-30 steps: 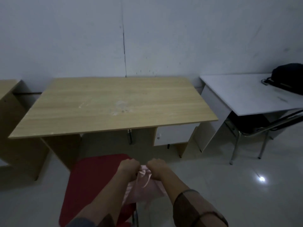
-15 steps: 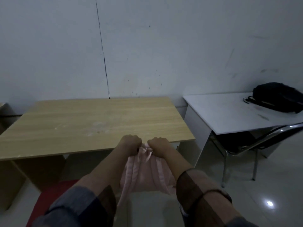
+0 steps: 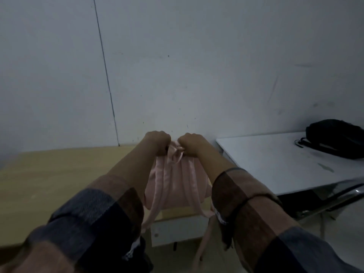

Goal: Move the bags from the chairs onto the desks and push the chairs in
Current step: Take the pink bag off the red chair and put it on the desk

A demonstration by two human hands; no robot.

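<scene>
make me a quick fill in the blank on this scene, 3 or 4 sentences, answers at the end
1. Both hands, the left hand and the right hand, grip the top of a ____ backpack.
2. The backpack hangs in front of the ____ desk with the tan top.
3. A ____ bag already lies on the white desk.
4. A chair with a metal frame sits partly under the ____ desk.

Missing words: pink; wooden; black; white

One camera sits on the person's head, looking forward and a bit down, close over the wooden surface [image 3: 59, 178] toward the wall [image 3: 197, 66].
</scene>
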